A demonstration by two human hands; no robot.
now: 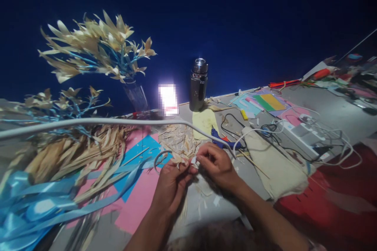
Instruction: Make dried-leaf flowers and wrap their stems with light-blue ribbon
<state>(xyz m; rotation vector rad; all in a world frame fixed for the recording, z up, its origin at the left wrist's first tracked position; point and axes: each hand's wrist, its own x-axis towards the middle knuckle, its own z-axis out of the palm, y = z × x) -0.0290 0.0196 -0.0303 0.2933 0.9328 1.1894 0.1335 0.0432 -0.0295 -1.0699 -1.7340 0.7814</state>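
Observation:
My left hand (172, 184) is closed on a small pale flower (178, 159) that looks made of dried husk. Close against it, my right hand (217, 164) pinches a small white piece (193, 160), perhaps paper or tape. The fingertips of both hands nearly meet, and they hide part of what lies between them. Husk scraps (176, 137) are strewn just beyond the hands. A blue glue gun (225, 140) rests on the table behind my right hand. Beside my left hand a grey ring-shaped loop (157, 160), maybe a roll of tape, shows in part.
A white cable (112, 121) crosses the view above the table. Dried flowers in a glass vase (137, 94) stand at the back left, a steel flask (198, 86) in the middle. Blue ribbon (38, 200) lies left; a power strip (306, 137) and folded cloth (271, 164) lie right.

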